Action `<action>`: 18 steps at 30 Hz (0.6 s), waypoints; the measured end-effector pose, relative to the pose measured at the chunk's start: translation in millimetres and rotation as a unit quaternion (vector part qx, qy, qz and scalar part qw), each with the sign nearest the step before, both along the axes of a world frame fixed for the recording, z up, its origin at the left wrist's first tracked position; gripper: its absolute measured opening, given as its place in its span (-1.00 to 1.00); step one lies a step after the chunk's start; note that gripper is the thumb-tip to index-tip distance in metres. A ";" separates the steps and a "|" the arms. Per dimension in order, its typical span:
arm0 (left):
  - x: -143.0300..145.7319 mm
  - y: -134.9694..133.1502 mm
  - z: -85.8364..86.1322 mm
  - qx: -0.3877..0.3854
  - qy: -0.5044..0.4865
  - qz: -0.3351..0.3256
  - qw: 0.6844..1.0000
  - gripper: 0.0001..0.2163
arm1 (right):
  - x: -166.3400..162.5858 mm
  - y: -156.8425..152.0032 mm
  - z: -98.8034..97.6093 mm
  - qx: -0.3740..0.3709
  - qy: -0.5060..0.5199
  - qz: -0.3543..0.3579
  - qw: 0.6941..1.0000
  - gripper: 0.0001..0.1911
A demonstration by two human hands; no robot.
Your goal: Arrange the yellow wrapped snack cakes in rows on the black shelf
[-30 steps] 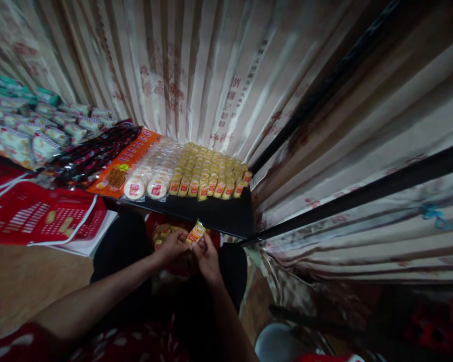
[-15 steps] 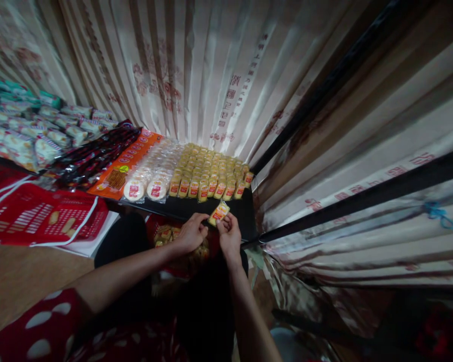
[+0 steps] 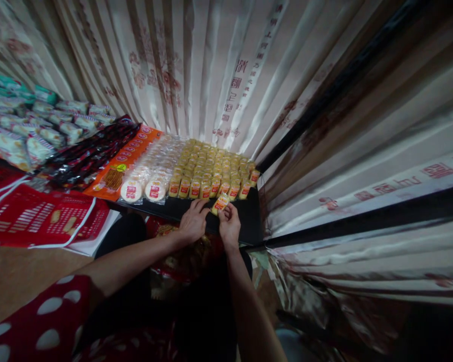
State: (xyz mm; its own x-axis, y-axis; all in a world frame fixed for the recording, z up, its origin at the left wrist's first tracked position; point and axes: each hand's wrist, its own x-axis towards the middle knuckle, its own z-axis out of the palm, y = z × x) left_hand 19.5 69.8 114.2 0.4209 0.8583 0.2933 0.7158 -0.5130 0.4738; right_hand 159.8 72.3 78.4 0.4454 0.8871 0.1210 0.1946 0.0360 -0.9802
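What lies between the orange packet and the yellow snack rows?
In the head view, clear-wrapped round white snacks lie between the orange packet and the yellow snack rows.

The left hand (image 3: 192, 222) and the right hand (image 3: 230, 226) are near each other, just below the middle, with a gap between them. The left arm (image 3: 124, 274) starts around eight o'clock and slants toward two o'clock. The left wrist (image 3: 176, 241) looks almost straight. The back of that hand faces up, and its fingers (image 3: 198, 204) bend toward one o'clock. The right arm (image 3: 254, 301) comes in from five o'clock and leans toward eleven o'clock. The right thumb (image 3: 222, 216) and pointing finger make a pinch. The other right fingers are hard to see.
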 end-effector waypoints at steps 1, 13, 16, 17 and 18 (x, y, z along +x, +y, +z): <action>0.9 2.6 -2.2 0.010 0.011 -0.004 1.000 -0.69 | -0.1 1.0 -2.7 -0.001 -0.007 -0.001 1.000 -0.57; -13.9 30.6 -34.3 0.064 0.055 -0.036 0.996 -0.63 | 1.3 16.3 -13.3 0.001 -0.081 -0.008 0.997 -0.58; -17.8 32.9 -39.8 0.081 0.052 -0.045 0.994 -0.64 | -2.6 23.1 -12.1 0.003 -0.101 -0.004 0.995 -0.58; -18.1 33.0 -41.1 0.083 0.053 -0.045 0.994 -0.64 | -4.1 24.9 -11.4 0.002 -0.111 -0.005 0.994 -0.58; -18.0 32.9 -42.1 0.085 0.054 -0.046 0.994 -0.65 | -5.6 26.4 -10.7 0.002 -0.122 -0.007 0.993 -0.59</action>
State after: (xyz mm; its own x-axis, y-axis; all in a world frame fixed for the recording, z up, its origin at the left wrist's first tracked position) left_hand 1.5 102.7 72.1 0.5327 0.7567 0.3789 0.7042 -0.6447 0.2974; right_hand 154.3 98.7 67.7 0.4143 0.8808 0.2290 0.4259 0.0347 -0.9041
